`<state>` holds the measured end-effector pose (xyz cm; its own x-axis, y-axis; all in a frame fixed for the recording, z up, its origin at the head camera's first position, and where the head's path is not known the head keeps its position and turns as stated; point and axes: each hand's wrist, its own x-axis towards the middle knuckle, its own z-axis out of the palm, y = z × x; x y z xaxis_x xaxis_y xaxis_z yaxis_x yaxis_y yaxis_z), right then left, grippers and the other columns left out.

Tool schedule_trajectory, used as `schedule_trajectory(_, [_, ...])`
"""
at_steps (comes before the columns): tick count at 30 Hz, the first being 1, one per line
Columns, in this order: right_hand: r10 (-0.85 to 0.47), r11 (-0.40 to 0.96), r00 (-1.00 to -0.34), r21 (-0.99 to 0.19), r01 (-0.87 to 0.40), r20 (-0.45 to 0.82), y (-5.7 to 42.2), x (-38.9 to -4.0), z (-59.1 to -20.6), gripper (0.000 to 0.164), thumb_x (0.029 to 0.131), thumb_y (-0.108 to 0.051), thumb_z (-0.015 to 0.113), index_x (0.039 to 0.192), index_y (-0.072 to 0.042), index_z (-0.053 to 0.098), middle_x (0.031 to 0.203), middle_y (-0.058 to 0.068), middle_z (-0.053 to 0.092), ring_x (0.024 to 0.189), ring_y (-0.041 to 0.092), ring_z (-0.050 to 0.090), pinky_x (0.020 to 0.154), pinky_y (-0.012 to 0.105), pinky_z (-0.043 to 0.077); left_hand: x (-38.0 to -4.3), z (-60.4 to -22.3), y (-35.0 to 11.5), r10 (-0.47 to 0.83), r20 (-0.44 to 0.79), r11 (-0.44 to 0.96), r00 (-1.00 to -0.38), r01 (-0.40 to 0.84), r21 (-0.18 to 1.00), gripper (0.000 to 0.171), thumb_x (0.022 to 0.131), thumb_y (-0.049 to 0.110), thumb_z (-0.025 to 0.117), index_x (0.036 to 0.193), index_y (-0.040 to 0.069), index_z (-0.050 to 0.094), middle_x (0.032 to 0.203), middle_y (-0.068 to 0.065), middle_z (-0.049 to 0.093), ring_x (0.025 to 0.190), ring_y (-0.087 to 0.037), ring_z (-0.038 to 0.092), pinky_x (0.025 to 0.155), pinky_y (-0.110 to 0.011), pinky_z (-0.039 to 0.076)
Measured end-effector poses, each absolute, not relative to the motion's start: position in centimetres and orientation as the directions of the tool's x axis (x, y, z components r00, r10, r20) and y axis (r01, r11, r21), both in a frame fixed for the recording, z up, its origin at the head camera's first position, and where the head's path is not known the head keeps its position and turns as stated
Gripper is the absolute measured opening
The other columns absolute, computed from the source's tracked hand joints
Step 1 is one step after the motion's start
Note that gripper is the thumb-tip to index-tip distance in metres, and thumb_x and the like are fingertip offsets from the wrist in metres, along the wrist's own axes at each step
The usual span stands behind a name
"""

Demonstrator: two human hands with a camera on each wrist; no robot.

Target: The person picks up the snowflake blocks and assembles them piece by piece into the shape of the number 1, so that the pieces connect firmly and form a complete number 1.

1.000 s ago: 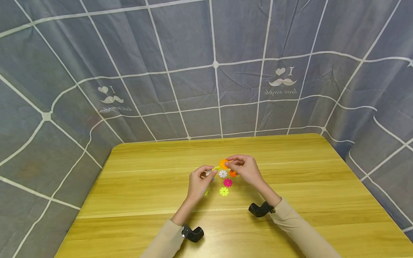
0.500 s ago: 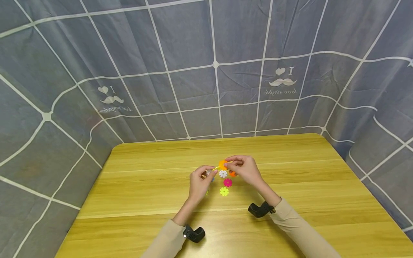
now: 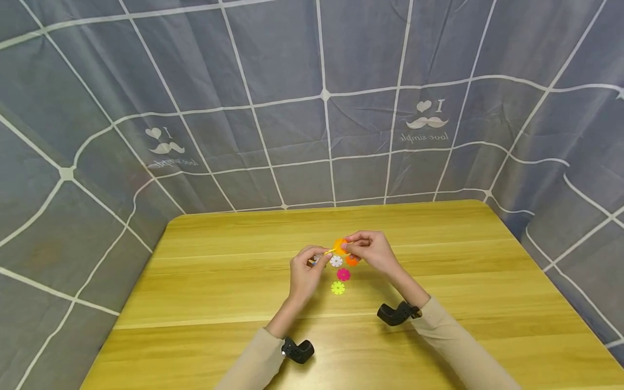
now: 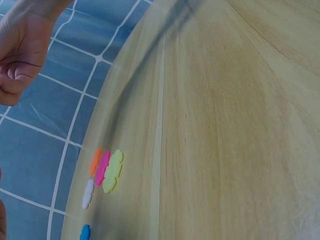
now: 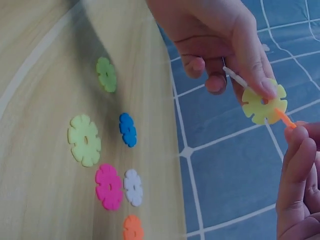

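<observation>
Thumb and fingers of my left hand [image 3: 304, 273] pinch a yellow notched flower disc [image 5: 257, 107], seen nearly edge-on in the head view. A thin white piece [image 5: 235, 76], edge-on, reaches from that disc in under the fingers. My right hand [image 3: 374, 253] pinches an orange notched disc [image 3: 340, 246], which meets the yellow one at its notched rim. In the right wrist view the orange disc shows edge-on at an angle to the yellow face. Both hands are held above the table, close together. At the left wrist view's upper left, my right hand [image 4: 22, 55] shows with curled fingers.
Below the hands lie loose discs: pink [image 5: 108, 187], white [image 5: 133, 187], blue [image 5: 128, 130], green [image 5: 106, 74], yellow-green [image 5: 84, 140] and orange [image 5: 132, 227]. The wooden table [image 3: 219, 292] ends at a grey-blue curtain [image 3: 283, 130] with white lines.
My left hand has shifted slightly right, and the yellow disc has turned more edge-on towards the orange disc. My right hand has stayed almost in place, still pinching the orange disc.
</observation>
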<state>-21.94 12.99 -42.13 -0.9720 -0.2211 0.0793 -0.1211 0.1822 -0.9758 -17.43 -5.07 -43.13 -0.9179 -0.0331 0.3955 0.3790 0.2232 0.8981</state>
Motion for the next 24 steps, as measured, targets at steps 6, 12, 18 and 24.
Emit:
schedule_trajectory(6, [-0.249,0.175,-0.968,-0.982,-0.075,0.029,13.0,-22.2,-41.9,0.024,0.085,-0.003,0.068,0.1,0.015,0.064,0.076,0.001,0.073,0.059,0.009,0.063,0.058,0.021,0.054,-17.5,-43.0,-5.2,-0.02,0.43,0.247,-0.903,0.412,0.877,0.01,0.084,0.004,0.071,0.086,-0.006,0.072,0.087,-0.02,0.071,0.071,-0.011,0.054,0.057,-0.014,0.042])
schedule_trajectory(12, [-0.267,0.171,-0.964,-0.984,-0.042,-0.005,13.0,-22.2,-41.2,0.025,0.085,-0.004,0.067,0.101,0.015,0.064,0.076,-0.001,0.071,0.06,0.01,0.062,0.058,0.02,0.053,-17.5,-42.9,-5.2,-0.014,0.456,0.244,-0.89,0.439,0.865,0.009,0.084,0.002,0.071,0.085,-0.007,0.072,0.085,-0.02,0.07,0.068,-0.008,0.053,0.055,-0.017,0.042])
schedule_trajectory(18, [-0.238,0.171,-0.971,-0.985,-0.017,-0.024,12.7,-22.0,-41.3,0.024,0.085,-0.006,0.069,0.1,0.013,0.065,0.075,-0.002,0.072,0.059,0.008,0.062,0.059,0.021,0.053,-17.5,-42.9,-5.0,-0.04,0.449,0.262,-0.893,0.424,0.867,0.009,0.084,0.002,0.071,0.085,-0.006,0.072,0.086,-0.019,0.071,0.067,-0.005,0.052,0.056,-0.016,0.043])
schedule_trajectory(24, [-0.256,0.198,-0.966,-0.98,-0.009,-0.043,13.1,-22.1,-41.2,0.024,0.085,-0.006,0.068,0.1,0.012,0.065,0.075,-0.002,0.071,0.06,0.008,0.061,0.06,0.021,0.053,-17.5,-42.9,-4.9,-0.02,0.465,0.264,-0.885,0.444,0.856,0.008,0.083,0.002,0.071,0.083,-0.006,0.072,0.085,-0.019,0.071,0.067,-0.008,0.052,0.054,-0.015,0.041])
